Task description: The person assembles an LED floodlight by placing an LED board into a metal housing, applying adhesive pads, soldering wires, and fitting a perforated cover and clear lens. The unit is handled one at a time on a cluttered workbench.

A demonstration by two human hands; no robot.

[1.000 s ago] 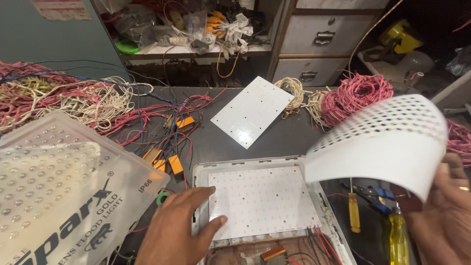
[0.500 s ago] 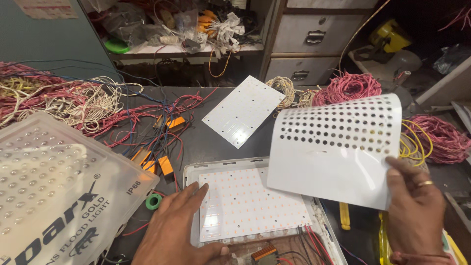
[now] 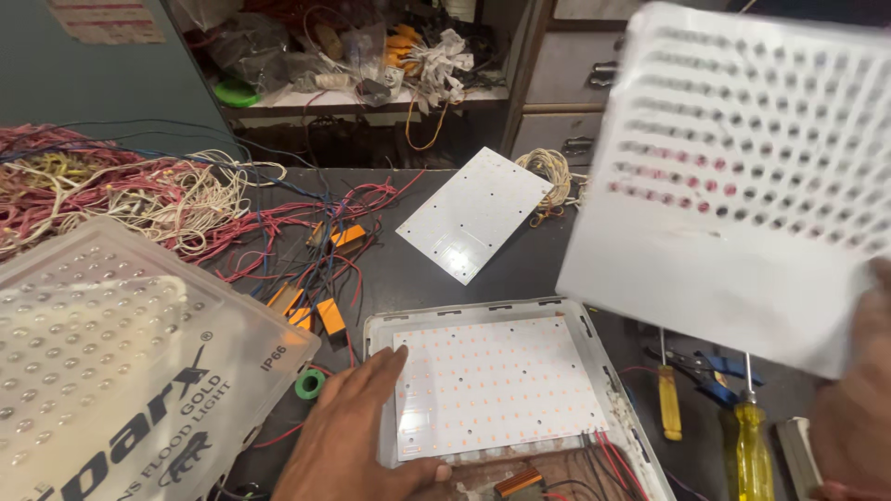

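My left hand (image 3: 357, 436) lies flat on the near left edge of a white flood light housing (image 3: 594, 343), steadying it. Inside the housing sits a white board (image 3: 501, 385) dotted with rows of small lamps. My right hand (image 3: 858, 408) grips the lower right corner of a white perforated sheet (image 3: 733, 176) and holds it up, lifted above and to the right of the housing. The sheet looks blurred.
A clear lens cover (image 3: 111, 362) lies at the near left. Tangled red and white wires (image 3: 121, 195) crowd the far left. A second white board (image 3: 473, 213), orange connectors (image 3: 316, 311), a green tape roll (image 3: 311, 382), yellow screwdrivers (image 3: 670, 399) and blue pliers (image 3: 729, 371) lie around. Drawers (image 3: 566, 83) stand behind.
My right hand has swung the perforated sheet from curled over the housing to raised up and to the right, closer to the camera. My left hand stays on the housing.
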